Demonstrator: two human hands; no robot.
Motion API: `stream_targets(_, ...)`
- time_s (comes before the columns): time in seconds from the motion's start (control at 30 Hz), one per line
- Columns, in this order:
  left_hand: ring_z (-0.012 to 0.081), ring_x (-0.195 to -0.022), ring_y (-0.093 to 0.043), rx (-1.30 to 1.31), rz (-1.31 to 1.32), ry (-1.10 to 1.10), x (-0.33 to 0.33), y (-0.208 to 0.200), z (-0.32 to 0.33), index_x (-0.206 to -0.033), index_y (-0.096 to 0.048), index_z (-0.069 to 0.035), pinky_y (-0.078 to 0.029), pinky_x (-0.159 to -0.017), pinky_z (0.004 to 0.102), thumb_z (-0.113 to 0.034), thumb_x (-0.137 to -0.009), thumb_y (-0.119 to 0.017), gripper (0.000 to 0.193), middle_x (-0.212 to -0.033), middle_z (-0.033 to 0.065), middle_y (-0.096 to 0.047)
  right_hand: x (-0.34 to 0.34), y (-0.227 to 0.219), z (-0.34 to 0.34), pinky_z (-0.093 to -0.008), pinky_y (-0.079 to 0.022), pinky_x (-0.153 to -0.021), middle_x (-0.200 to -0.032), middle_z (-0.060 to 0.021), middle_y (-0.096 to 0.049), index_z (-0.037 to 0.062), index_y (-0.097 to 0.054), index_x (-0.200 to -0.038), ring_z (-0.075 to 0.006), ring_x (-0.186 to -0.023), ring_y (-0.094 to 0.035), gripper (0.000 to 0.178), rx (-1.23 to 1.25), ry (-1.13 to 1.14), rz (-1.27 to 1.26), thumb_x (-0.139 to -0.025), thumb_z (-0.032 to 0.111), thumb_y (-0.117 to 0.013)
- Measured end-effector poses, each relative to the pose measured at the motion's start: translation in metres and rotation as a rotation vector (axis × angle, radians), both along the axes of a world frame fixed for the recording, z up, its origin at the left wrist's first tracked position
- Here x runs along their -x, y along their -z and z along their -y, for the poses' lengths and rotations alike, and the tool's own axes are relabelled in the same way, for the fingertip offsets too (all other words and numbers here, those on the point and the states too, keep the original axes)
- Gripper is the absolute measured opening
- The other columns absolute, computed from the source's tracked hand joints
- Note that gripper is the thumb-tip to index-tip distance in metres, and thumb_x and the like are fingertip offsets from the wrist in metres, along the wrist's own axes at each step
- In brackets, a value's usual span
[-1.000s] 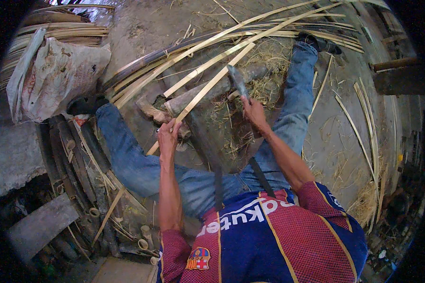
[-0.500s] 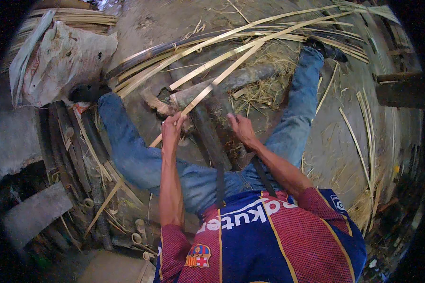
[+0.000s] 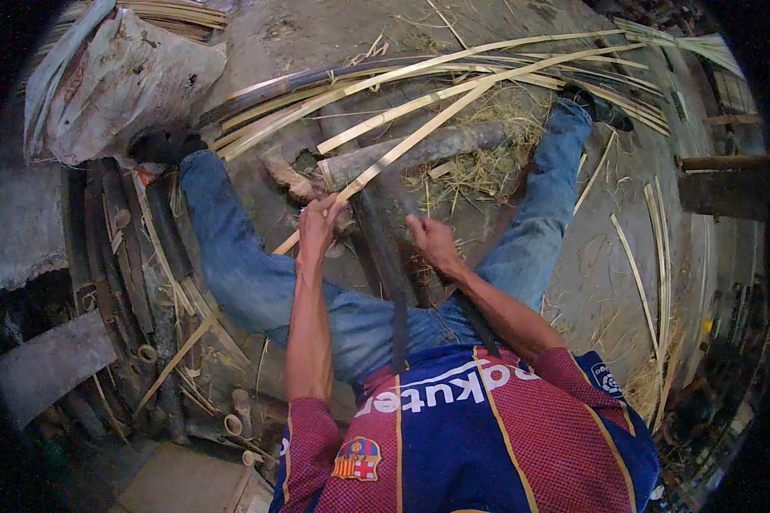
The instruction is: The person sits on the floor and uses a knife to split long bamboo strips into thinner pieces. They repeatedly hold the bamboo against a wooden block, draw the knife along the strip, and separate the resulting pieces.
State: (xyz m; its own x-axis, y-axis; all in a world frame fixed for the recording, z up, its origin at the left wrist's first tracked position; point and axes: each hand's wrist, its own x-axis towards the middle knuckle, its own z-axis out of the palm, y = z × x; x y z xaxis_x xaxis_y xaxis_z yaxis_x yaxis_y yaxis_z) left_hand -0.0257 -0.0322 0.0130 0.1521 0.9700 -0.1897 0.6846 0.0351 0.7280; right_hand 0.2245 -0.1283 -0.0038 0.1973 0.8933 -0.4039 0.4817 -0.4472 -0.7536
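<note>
A long pale bamboo strip (image 3: 419, 137) slants from beside my left thigh up toward the far right. My left hand (image 3: 318, 224) is closed around it, near its lower end. To the right, my right hand (image 3: 436, 244) is closed, thumb up, around a grey blade-like tool (image 3: 395, 190); motion blurs it and my fingers hide its handle. Between my legs a dark wooden piece (image 3: 376, 244) runs toward me, under the strip. Just past my hands lies a thick log (image 3: 436, 152), crossed by the strip.
More bamboo strips (image 3: 334, 101) lie bundled across the floor beyond. Shavings (image 3: 479, 167) pile inside my right leg. A whitish sack (image 3: 128, 94) stands far left, with dark poles (image 3: 115, 248) below it. Thin strips (image 3: 663, 265) lie at right.
My left hand still grips the strip at about the same spot. My right hand has shifted slightly down and left. The whole view has tilted a little.
</note>
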Motion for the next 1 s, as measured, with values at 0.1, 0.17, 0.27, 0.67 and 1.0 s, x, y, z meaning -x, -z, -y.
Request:
stream_targets(0.1,0.0324,-0.086,-0.062,0.02,0.032,0.009,-0.002,-0.002,0.0,-0.113,-0.07,-0.005,-0.048,-0.079,0.041,-0.036,-0.088,-0.07,0.041,-0.088,0.0167,-0.064,0.001,-0.001,0.006,-0.0522,-0.045,-0.064,-0.072,-0.0285,-0.061,-0.0048,-0.061,-0.081,-0.0462,-0.068,-0.061,0.053,-0.083,-0.149,0.06,-0.097,0.046,-0.054)
stream_targets(0.17,0.0338,-0.089,-0.063,-0.012,0.019,0.02,0.002,0.001,0.001,-0.113,-0.07,-0.006,-0.048,-0.081,0.0417,-0.034,-0.085,-0.072,0.04,-0.091,0.0183,-0.065,0.005,0.001,0.004,-0.0518,-0.045,-0.064,-0.073,-0.0283,-0.061,-0.0046,-0.062,-0.081,-0.0466,-0.069,-0.06,0.053,-0.086,0.012,-0.031,-0.096,0.046,-0.054)
stream_targets(0.27,0.0355,-0.096,-0.064,-0.036,-0.131,0.018,0.012,0.0,0.007,-0.111,-0.071,-0.007,-0.047,-0.081,0.0431,-0.029,-0.079,-0.076,0.039,-0.098,0.0211,-0.067,-0.007,0.008,0.002,-0.0514,-0.045,-0.065,-0.073,-0.0283,-0.061,-0.005,-0.063,-0.082,-0.0452,-0.069,-0.061,0.054,-0.08,-0.195,0.18,-0.096,0.046,-0.054)
stream_targets(0.67,0.0364,-0.077,-0.059,-0.169,-0.094,-0.057,0.03,0.016,0.009,-0.112,-0.072,-0.01,-0.043,-0.068,0.0454,-0.022,-0.083,-0.074,0.031,-0.082,0.019,-0.059,-0.041,0.037,-0.014,-0.0427,-0.045,-0.058,-0.065,-0.0181,-0.058,-0.0031,-0.062,-0.083,-0.0314,-0.058,-0.056,0.058,-0.099,-0.055,0.148,-0.096,0.052,-0.052)
stream_targets(1.0,0.033,-0.077,-0.057,-0.123,-0.087,-0.027,0.021,0.023,0.008,-0.117,-0.07,-0.01,-0.043,-0.069,0.0424,-0.025,-0.086,-0.072,0.035,-0.079,0.0178,-0.057,-0.012,-0.002,-0.008,-0.0467,-0.045,-0.062,-0.069,-0.023,-0.061,-0.0022,-0.065,-0.087,-0.0341,-0.062,-0.06,0.057,0.072,-0.278,0.107,-0.096,0.052,-0.05)
